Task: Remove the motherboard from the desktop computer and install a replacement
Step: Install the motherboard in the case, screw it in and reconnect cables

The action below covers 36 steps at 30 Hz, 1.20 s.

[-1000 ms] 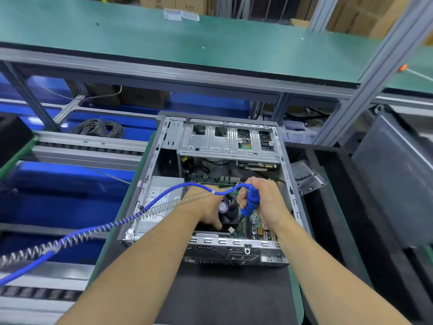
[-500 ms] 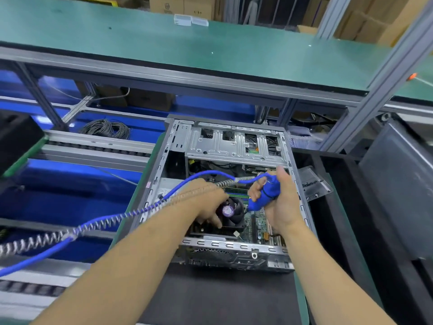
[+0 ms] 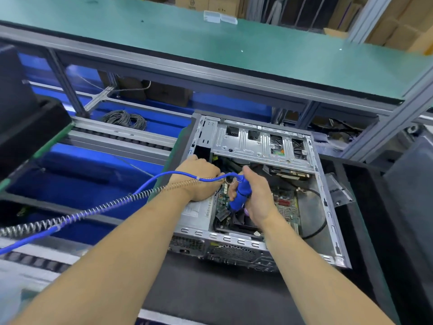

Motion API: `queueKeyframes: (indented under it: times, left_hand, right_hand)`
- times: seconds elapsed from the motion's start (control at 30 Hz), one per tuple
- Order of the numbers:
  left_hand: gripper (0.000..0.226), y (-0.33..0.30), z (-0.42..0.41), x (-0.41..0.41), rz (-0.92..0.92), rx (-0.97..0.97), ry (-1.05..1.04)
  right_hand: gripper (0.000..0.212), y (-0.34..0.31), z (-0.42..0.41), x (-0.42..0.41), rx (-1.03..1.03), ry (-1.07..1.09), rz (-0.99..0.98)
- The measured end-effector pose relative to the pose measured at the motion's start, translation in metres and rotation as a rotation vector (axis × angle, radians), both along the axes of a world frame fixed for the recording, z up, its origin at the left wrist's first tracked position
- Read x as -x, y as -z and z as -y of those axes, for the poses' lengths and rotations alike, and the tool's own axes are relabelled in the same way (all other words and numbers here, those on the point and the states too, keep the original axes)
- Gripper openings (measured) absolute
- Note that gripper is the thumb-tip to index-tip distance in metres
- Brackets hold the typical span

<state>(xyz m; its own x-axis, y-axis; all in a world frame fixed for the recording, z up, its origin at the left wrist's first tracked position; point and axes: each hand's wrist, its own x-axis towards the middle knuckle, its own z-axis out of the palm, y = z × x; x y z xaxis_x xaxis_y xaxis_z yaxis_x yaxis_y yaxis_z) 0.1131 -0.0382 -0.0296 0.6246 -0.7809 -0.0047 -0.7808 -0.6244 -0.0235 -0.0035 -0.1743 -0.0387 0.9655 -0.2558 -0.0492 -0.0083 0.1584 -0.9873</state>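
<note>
1. The green printed-circuit motherboard [image 3: 284, 207] is lying flat in the open grey sheet-metal desktop case [image 3: 328, 219], apparently not yet lifted out.
2. The right hand [image 3: 259, 195] is gripping the blue electric screwdriver [image 3: 241, 193], tip down.
3. The left hand [image 3: 199, 181] is resting curled on the case's left interior; any grasp is unclear.
4. Judged light, rigid, fragile; bare board edges are looking the safest hold.

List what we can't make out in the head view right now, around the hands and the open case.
- Driver tip and screw: the blue screwdriver and the right hand cover them.
- Left hand fingertips: curled out of sight, so the grip is unclear.
- Motherboard: partly covered by both hands; chip markings too small.
- Coiled cable: far end cut off by the left edge.
- Drive bay bracket hides what lies beneath.
</note>
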Motion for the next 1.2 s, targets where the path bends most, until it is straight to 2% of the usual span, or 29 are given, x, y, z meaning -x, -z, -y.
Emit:
queueKeyframes:
  times: [0.27,0.33,0.5,0.77,0.97,1.1,1.2]
  left_hand:
    - [0.037,-0.001,0.000,0.002,-0.016,0.052,-0.010]
    - [0.038,-0.001,-0.001,0.003,0.009,0.058,0.007]
    - [0.041,-0.002,0.000,0.002,0.006,0.041,0.006]
    - [0.045,0.002,-0.001,0.002,0.036,0.091,0.001]
    - [0.043,0.003,-0.002,0.003,0.050,0.147,0.011]
    - [0.043,0.002,-0.003,0.004,0.033,0.182,0.008]
    - [0.044,-0.001,-0.003,0.006,0.023,0.159,0.001]
  right_hand:
    - [0.056,0.001,-0.003,0.000,0.006,-0.037,-0.050]
    - [0.059,0.002,-0.005,0.001,0.032,-0.056,-0.070]
    - [0.047,0.000,-0.005,0.003,-0.002,-0.024,-0.018]
    - [0.047,0.002,-0.003,0.004,0.015,-0.040,-0.014]
    - [0.058,0.002,-0.005,0.005,0.092,-0.088,-0.024]
    - [0.043,0.001,-0.010,0.005,0.127,-0.124,-0.029]
    - [0.044,0.000,-0.008,0.004,0.147,-0.085,-0.027]
